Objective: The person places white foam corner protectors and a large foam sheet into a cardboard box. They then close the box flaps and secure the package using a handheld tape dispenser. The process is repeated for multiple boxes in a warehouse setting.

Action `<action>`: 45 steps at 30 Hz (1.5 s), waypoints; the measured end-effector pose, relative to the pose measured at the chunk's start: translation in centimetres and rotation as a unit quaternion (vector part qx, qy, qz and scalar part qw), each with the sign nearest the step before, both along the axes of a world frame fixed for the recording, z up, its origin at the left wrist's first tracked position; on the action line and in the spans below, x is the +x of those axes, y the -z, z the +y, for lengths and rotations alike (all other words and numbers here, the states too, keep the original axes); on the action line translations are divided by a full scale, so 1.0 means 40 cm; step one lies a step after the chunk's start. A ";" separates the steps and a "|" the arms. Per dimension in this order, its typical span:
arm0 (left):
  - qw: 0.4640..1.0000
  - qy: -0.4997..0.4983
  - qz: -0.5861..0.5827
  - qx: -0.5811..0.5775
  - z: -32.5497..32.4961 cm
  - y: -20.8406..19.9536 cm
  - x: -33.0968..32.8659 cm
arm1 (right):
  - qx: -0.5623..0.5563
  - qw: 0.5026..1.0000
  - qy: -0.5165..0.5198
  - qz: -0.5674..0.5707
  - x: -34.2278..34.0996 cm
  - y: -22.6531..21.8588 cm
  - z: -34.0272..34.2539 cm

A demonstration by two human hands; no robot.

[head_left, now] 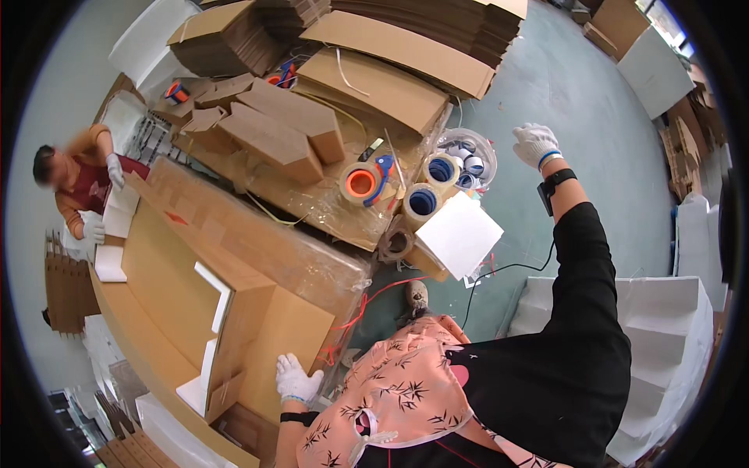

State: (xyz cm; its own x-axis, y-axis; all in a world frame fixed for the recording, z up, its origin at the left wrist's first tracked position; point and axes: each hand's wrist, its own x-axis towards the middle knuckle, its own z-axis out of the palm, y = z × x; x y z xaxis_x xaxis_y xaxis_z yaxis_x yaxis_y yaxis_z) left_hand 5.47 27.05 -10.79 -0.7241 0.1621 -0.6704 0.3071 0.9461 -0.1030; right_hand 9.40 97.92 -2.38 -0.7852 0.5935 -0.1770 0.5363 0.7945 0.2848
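My left hand (298,380), in a white knit glove, lies with fingers apart on a flap (290,331) of a large open cardboard box (164,304). White foam corner pieces (221,295) line the box's near end. Out to the right, my right hand (536,145), gloved too, is raised over the floor with its fingers loosely apart and nothing visible in it. Nearest to it is a clear round tub (490,160) of tape rolls. A white square sheet (460,234) lies beside large tape rolls (423,201).
Across the box a co-worker (90,175) in gloves handles white foam (118,214) at its far end. A tape dispenser (365,181) and folded cartons (269,132) lie on the packing table (335,214). Flat cardboard (398,47) is stacked behind. White foam blocks (663,335) stand right; a black cable (511,267) crosses the floor.
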 end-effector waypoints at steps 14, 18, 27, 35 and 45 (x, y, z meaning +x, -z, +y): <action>0.982 -0.016 -0.120 -0.144 0.094 -0.046 -0.058 | 0.021 0.983 0.045 0.179 -0.374 0.167 0.149; 0.983 -0.028 -0.105 -0.146 0.090 -0.028 -0.047 | 0.046 0.974 0.003 0.221 -0.426 0.227 0.165; 0.988 -0.057 -0.087 -0.111 0.075 -0.015 -0.052 | 0.102 0.979 -0.041 0.172 -0.436 0.259 0.201; 0.988 -0.079 -0.083 -0.102 0.061 -0.004 -0.034 | 0.074 0.954 0.069 0.282 -0.405 0.258 0.171; 0.988 -0.097 -0.058 -0.108 0.084 0.011 -0.026 | 0.056 0.942 0.023 0.331 -0.371 0.214 0.161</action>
